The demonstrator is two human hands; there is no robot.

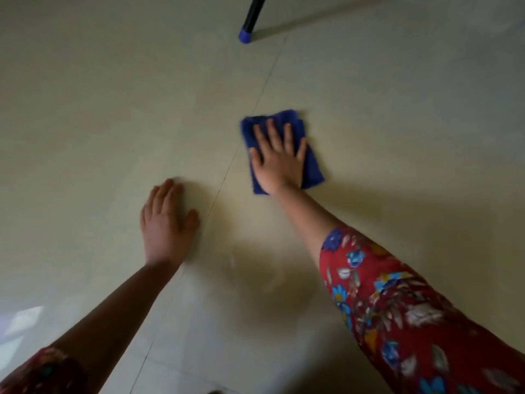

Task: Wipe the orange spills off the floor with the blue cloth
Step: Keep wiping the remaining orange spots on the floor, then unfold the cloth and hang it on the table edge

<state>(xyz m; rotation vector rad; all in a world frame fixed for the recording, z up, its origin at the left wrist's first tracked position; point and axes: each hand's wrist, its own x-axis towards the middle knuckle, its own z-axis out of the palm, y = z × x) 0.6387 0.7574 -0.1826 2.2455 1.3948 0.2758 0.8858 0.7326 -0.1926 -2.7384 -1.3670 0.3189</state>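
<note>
A folded blue cloth (314,166) lies flat on the pale tiled floor (113,109), just right of a tile seam. My right hand (279,156) presses down on it with fingers spread, covering most of its middle. My left hand (166,223) rests flat on the bare floor to the left of the seam, fingers apart, holding nothing. No orange spill shows around the cloth; faint wet smears (255,274) glisten on the tile nearer to me.
A black furniture leg with a blue foot cap (245,35) stands on the floor at the far top centre, throwing a shadow to the right. Tile seams run diagonally between my hands. A bright reflection sits at the lower left.
</note>
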